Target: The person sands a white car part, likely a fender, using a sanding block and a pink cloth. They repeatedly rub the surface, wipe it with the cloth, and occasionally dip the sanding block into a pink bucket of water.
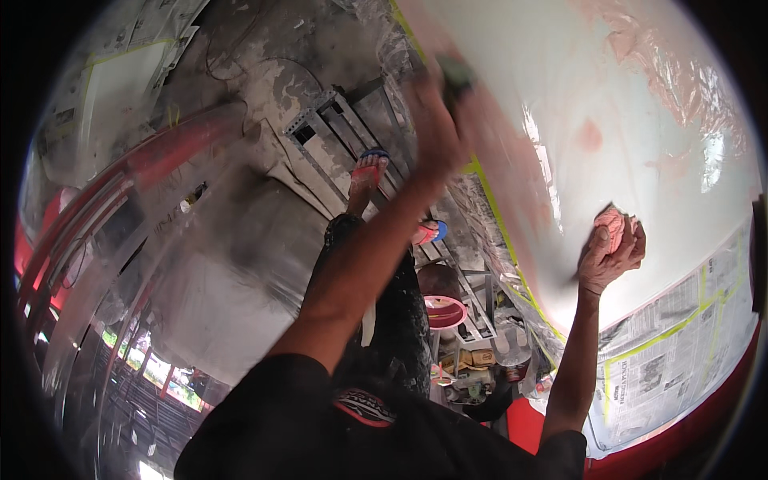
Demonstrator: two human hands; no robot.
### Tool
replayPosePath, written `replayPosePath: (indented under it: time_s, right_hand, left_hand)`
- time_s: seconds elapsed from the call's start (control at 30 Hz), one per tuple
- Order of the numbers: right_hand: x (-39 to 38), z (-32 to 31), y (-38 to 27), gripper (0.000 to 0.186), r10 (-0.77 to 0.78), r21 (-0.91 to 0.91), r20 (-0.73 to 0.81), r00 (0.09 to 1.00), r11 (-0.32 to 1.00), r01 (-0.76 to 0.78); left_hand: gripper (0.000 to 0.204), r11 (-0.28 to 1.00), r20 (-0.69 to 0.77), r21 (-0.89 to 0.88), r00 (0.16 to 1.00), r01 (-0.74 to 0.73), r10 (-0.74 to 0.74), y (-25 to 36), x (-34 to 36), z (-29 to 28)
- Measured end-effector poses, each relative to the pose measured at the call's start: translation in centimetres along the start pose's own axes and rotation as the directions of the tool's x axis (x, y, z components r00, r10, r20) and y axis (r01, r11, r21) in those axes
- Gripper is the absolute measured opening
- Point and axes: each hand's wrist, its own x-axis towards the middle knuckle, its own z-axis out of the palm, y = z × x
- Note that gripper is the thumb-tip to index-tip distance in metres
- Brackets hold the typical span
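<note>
My left hand (440,132) is stretched far forward, blurred by motion, at the left edge of a whitish panel (640,160). A dark green block (456,76) shows at its fingers; the blur hides its exact kind. Pinkish wet smears cover the panel's surface around that edge. Farther right, my right hand (612,260) is closed around a crumpled pink cloth (610,224) and rests over the panel. Yellow-green masking tape (500,220) runs along the panel's left border.
Newspaper masking (652,368) covers the area beside the panel's near right end. My feet, in sandals, stand on a metal ladder-like platform (336,128). Below the panel sit a pink-rimmed bucket (445,312) and assorted clutter. Plastic-draped red bodywork (168,152) lies to the left.
</note>
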Motion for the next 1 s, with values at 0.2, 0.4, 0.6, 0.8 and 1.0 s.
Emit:
replayPosePath:
  time_s: [0.2, 0.4, 0.6, 0.8, 1.0]
  right_hand:
    - [0.0, -0.1, -0.5, 0.064, -0.025, 0.028, 0.006, 1.0, 0.999, 0.025]
    - [-0.4, -0.2, 0.3, 0.063, -0.005, 0.01, 0.009, 1.0, 1.0, 0.005]
    - [0.3, -0.1, -1.1, 0.062, -0.033, 0.025, 0.024, 0.999, 0.999, 0.033]
    - [0.0, -0.6, -0.3, 0.06, -0.033, 0.026, -0.004, 0.999, 0.999, 0.033]
    - [-0.1, -0.4, -0.5, 0.056, -0.05, 0.034, -0.013, 0.999, 0.998, 0.05]
  left_hand:
    - [0.053, 0.855, 0.11, -0.194, 0.876, 0.482, -0.469, -1.8, 8.1, -3.1]
    - [0.069, 0.978, -0.024, -0.027, 0.978, 0.205, -0.206, 5.6, -13.5, 2.6]
    - [0.053, 0.964, -0.111, 0.263, 0.994, 0.048, -0.019, -2.4, 11.4, -4.2]
    - [0.06, 0.979, 0.201, 0.193, 0.979, -0.068, 0.028, 5.5, -9.7, 0.2]
    - [0.048, 0.956, 0.148, 0.29, 0.989, -0.042, -0.001, -1.4, 6.8, -1.8]
